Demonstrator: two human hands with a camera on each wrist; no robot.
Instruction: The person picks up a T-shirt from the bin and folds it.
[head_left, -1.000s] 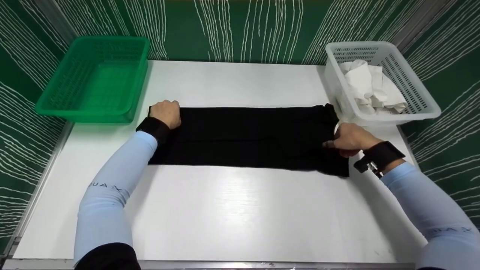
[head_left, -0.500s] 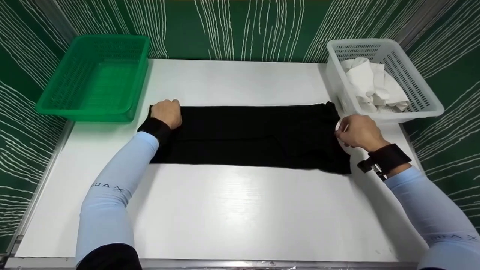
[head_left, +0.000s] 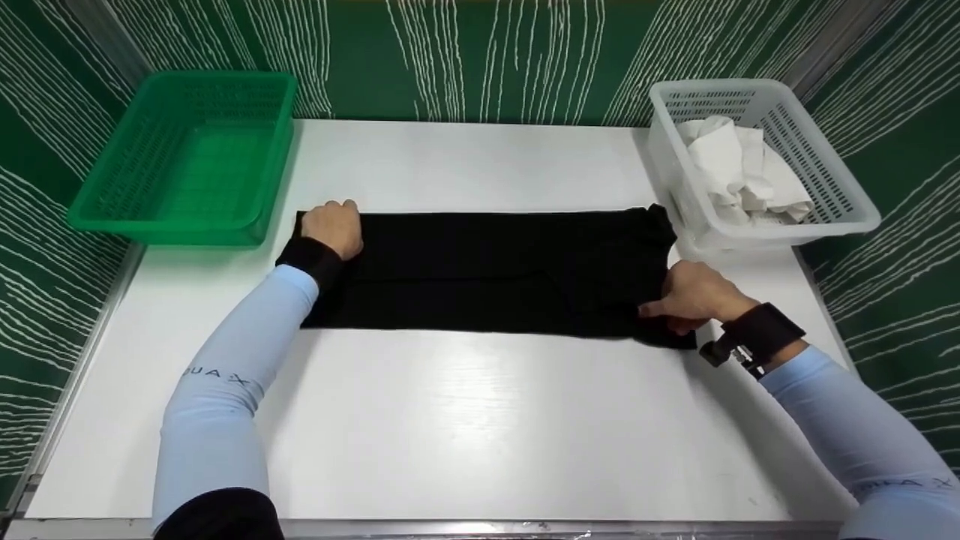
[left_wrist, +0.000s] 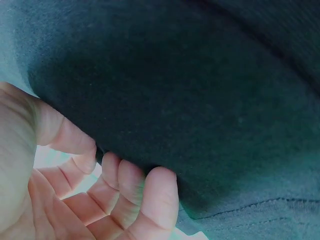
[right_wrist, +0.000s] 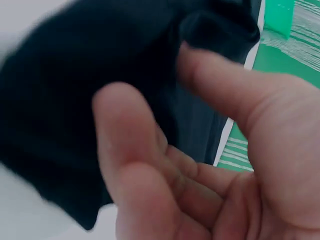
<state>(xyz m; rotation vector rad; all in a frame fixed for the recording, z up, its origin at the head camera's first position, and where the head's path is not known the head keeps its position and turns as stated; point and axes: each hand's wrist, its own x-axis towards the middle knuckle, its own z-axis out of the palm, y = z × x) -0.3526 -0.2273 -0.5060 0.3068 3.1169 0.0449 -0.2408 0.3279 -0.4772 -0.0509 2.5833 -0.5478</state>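
Note:
A black folded garment [head_left: 480, 274] lies as a long flat strip across the white table, its right end rumpled. At its left end my left hand [head_left: 335, 229] pinches the edge; in the left wrist view the thumb and curled fingers meet at the cloth [left_wrist: 200, 100], where a stitched hem shows. My right hand [head_left: 697, 292] is at the rumpled right end, its thumb lying over the fabric. In the right wrist view this hand [right_wrist: 215, 150] has its thumb and forefinger apart, with dark cloth [right_wrist: 65, 110] behind them, slightly blurred.
A green plastic basket [head_left: 277, 172] with nothing in it stands at the back left. At the back right, a white basket [head_left: 847, 180] holds crumpled white cloth [head_left: 739, 169]. Green walls with white streaks [head_left: 450, 67] enclose the table [head_left: 465, 427] on the sides and back.
My right hand moved up along the garment's right end, then came back down toward the near corner, its thumb again over the cloth. My left hand stayed in place.

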